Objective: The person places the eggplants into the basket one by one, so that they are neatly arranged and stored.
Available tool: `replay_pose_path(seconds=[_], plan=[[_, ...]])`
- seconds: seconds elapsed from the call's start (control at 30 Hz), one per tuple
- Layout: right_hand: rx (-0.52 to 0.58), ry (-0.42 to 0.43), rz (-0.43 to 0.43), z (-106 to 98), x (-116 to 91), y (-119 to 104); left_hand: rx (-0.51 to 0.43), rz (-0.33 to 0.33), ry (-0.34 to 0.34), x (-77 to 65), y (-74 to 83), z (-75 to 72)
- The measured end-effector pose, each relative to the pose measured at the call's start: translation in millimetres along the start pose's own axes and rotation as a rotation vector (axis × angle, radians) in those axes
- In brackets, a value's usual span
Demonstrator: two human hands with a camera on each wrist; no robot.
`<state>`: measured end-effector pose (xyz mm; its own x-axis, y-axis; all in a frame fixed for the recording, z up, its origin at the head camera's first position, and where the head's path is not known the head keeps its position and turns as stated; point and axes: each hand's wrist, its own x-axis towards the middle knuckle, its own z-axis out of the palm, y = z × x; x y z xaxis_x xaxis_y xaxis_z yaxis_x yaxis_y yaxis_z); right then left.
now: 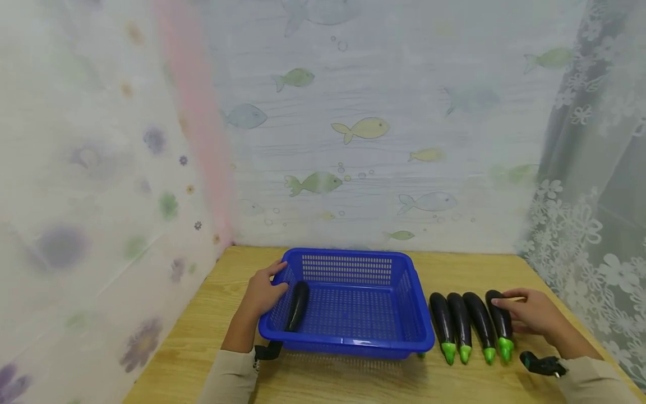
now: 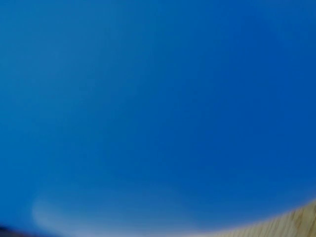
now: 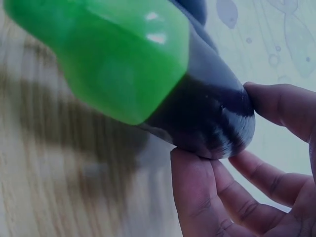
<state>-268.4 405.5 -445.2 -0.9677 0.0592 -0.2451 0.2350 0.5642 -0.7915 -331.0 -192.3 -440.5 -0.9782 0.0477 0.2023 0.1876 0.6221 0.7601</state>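
Note:
My left hand (image 1: 262, 290) grips the left rim of a blue plastic basket (image 1: 348, 341), thumb over the edge. In the left wrist view the basket's blue wall (image 2: 163, 108) fills nearly everything, so that hand is hidden there. Inside the basket, against its left side, lies one dark eggplant (image 1: 299, 306). At the right, my right hand (image 1: 537, 315) pinches the rightmost eggplant (image 1: 501, 321) between thumb and fingers near its dark end. Close up, the right wrist view shows this eggplant's green cap (image 3: 123, 59) and the fingertips on its dark skin.
Several more eggplants (image 1: 461, 322) lie side by side between the basket and my right hand, green ends toward me. A green tip (image 1: 421, 354) peeks out under the basket's front right corner. The wooden table (image 1: 202, 331) meets patterned walls at the back and left.

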Motion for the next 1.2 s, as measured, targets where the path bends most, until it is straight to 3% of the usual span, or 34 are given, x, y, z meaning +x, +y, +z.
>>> replay_pose_path(seconds=[0.47,0.8,1.2], plan=[[0.016,0.015,-0.073,2,-5,-26,0.018,0.012,0.011,2.2,-3.4,-0.5],[0.030,-0.004,-0.142,17,-11,-51,-0.003,-0.017,-0.001,-0.9,-0.9,0.5],[0.044,-0.010,-0.191,30,-9,-76,-0.009,-0.007,0.003,0.0,-0.6,0.8]])
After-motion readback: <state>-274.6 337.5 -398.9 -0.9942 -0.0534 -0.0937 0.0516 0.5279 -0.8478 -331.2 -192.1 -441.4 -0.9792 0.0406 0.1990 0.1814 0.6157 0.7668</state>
